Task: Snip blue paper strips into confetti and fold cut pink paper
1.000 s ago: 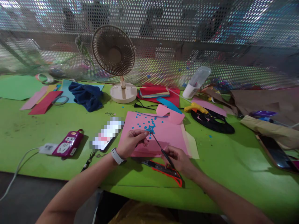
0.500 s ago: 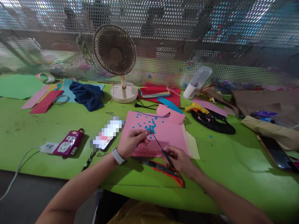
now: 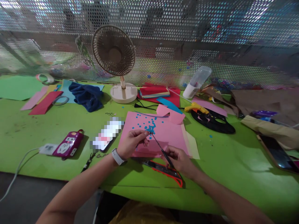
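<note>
My left hand (image 3: 133,142), with a white watch band on the wrist, has thumb and forefinger pinched on a narrow blue paper strip (image 3: 136,148), mostly hidden by the fingers. In my right hand (image 3: 178,158) are slim scissors with dark handles (image 3: 166,155); the blades (image 3: 156,139) point up-left and their tips meet the left fingertips. Beneath both hands lies pink paper (image 3: 171,137). Many small blue paper squares (image 3: 151,127) are scattered over it, densest just beyond the blade tips. A thin blue strip (image 3: 151,115) lies along its far edge.
An orange-edged utility knife (image 3: 163,169) lies near the table front. Left are a phone (image 3: 108,133) and a purple power strip (image 3: 70,144). Behind stand a fan (image 3: 123,93) and stacked coloured paper (image 3: 155,92). A yellow glue gun (image 3: 196,108) rests on a black disc (image 3: 215,123) at right.
Almost nothing differs. Both hands and the scissors hold nearly the same pose over the pink paper; the view has shifted very slightly.
</note>
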A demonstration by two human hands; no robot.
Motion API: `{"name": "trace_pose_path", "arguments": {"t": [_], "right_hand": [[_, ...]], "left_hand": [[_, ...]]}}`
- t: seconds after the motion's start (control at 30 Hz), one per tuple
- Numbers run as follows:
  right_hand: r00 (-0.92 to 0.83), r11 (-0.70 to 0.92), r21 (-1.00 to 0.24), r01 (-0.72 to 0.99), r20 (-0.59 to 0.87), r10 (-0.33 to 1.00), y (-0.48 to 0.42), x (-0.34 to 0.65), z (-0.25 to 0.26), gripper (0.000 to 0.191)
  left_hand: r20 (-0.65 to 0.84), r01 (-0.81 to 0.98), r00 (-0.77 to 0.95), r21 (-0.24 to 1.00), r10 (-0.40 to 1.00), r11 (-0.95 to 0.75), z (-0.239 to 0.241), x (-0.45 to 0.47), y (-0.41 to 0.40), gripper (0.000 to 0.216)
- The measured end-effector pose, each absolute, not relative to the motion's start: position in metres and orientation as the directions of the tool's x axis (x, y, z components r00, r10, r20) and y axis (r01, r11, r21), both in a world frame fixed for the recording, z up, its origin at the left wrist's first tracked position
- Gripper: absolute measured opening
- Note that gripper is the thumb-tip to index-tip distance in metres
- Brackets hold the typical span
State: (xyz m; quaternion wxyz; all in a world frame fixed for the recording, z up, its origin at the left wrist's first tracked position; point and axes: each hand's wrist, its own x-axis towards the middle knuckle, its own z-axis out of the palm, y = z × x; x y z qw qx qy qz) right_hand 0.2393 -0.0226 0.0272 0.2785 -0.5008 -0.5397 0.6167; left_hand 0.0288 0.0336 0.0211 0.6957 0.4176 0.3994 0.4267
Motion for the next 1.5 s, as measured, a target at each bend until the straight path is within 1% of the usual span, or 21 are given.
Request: {"name": "trace_pose_path", "arguments": {"t": [0.13, 0.37, 0.67, 0.93, 1.2, 1.33, 1.5], "right_hand": [[-0.323, -0.27, -0.944, 0.19, -0.32, 0.891, -0.0229, 0.2399, 0.027, 0.046], [-0.33, -0.239, -0.962, 0.133, -0.271, 0.904, -0.021, 0.2438, 0.0248, 0.04], [-0.321, -0.261, -0.961, 0.092, -0.277, 0.906, -0.0212, 0.2438, 0.0278, 0.039], [-0.319, -0.262, -0.96, 0.098, -0.28, 0.905, -0.0206, 0.2438, 0.0267, 0.041], [-0.318, -0.281, -0.955, 0.098, -0.298, 0.9, -0.0199, 0.2441, 0.0286, 0.041], [-0.32, -0.315, -0.94, 0.129, -0.34, 0.884, -0.0201, 0.2426, 0.0307, 0.045], [-0.327, -0.293, -0.938, 0.187, -0.34, 0.882, -0.0214, 0.2403, 0.0321, 0.047]], "left_hand": [[-0.205, -0.251, 0.307, 0.924, 0.929, 0.287, 0.0217, 0.0288, 0.0337, 0.028], [-0.184, -0.261, 0.287, 0.929, 0.94, 0.261, 0.0205, 0.0267, 0.0363, 0.024], [-0.204, -0.233, 0.276, 0.934, 0.939, 0.271, 0.0264, 0.0262, 0.0363, 0.027], [-0.191, -0.207, 0.263, 0.946, 0.946, 0.249, 0.0285, 0.0273, 0.0363, 0.029], [-0.187, -0.25, 0.256, 0.935, 0.948, 0.252, 0.0277, 0.0274, 0.0361, 0.028], [-0.195, -0.254, 0.264, 0.931, 0.944, 0.264, 0.0258, 0.0272, 0.0356, 0.029], [-0.198, -0.249, 0.297, 0.928, 0.934, 0.276, 0.0234, 0.0269, 0.0355, 0.027]]}}
